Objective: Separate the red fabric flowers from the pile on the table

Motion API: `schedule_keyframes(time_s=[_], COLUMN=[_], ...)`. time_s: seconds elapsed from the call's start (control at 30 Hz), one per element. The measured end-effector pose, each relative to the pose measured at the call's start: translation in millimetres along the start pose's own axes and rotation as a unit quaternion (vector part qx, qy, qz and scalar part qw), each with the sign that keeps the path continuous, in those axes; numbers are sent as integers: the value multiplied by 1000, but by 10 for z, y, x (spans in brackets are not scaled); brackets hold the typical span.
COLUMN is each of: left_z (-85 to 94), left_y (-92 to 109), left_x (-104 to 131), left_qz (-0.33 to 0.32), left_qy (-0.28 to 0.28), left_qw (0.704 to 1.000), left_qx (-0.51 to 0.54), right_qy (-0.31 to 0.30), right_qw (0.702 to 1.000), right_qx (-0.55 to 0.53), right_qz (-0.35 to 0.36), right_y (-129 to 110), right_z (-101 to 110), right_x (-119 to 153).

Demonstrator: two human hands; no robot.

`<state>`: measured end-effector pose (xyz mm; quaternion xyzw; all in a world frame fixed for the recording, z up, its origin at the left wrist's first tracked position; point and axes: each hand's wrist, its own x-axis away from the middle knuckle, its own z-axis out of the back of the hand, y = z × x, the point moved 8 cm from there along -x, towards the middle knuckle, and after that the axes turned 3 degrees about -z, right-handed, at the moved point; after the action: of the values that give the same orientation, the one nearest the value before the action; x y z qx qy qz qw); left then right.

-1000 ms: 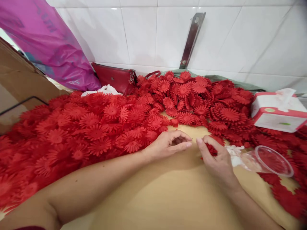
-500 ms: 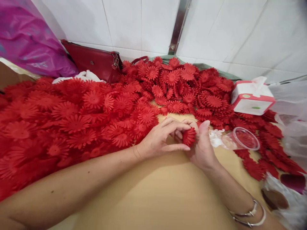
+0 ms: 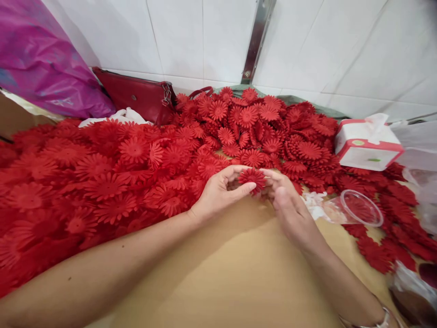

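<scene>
A red artificial flower (image 3: 252,181) with narrow petals is held above the table, its face turned toward me. My left hand (image 3: 220,189) is closed on it, the thumb across the lower petals and the fingers behind. At the flower's right edge is my right hand (image 3: 290,202), slightly blurred. Its fingers reach the petals and its thumb stands away from the flower, so it looks open. Part of its fingers is hidden behind the flower. Behind both hands lies a large heap of similar red flowers (image 3: 247,116), some of them stacked.
More loose red flowers (image 3: 114,205) cover the left side of the tan tabletop (image 3: 218,278). At right are a tissue box (image 3: 370,152), a clear plastic cup (image 3: 362,207) and crumpled white scraps (image 3: 314,202). A dark red handbag (image 3: 133,95) and purple bag (image 3: 58,64) are by the tiled wall.
The flower has moved left and turned from edge-on to face me. My right thumb has come down and my right hand has loosened around it. The camera view has shifted slightly.
</scene>
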<state>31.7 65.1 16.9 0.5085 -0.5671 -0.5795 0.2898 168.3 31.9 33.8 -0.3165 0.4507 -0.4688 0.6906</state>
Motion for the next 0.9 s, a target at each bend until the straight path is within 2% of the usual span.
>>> schedule_keyframes(time_s=[0.17,0.33,0.47,0.57,0.63,0.7,0.8,0.9], left_z=[-105,-44,-35,-45,-20,0,-41,-58], left_y=[18,-7,-28,-53,-57,-52,-35,-26], left_x=[23,20,2,16,32,46,47,33], left_qz=[9,33,26,36,45,58,77,82], left_qy=[-43,-27,-27,-16,8,21,-19,-46], left_qw=[999,999,999,999,999,998,997,995], left_qx=[29,-1,23,28,17,3,-17,-18], right_qy=[62,65,49,98,149,178,174,149], right_qw=[996,996,994,993,988,978,958,955], right_qx=[-60,-52,-79,-32,29,101,183,207], right_qz=[-21,-33,-51,-54,-16,52,134,152], right_y=[122,146,170,157,52,-124,-326,-356], right_z=[95,75,58,163,267,317,273,194], right_x=[6,11,2,16,41,71,105,102])
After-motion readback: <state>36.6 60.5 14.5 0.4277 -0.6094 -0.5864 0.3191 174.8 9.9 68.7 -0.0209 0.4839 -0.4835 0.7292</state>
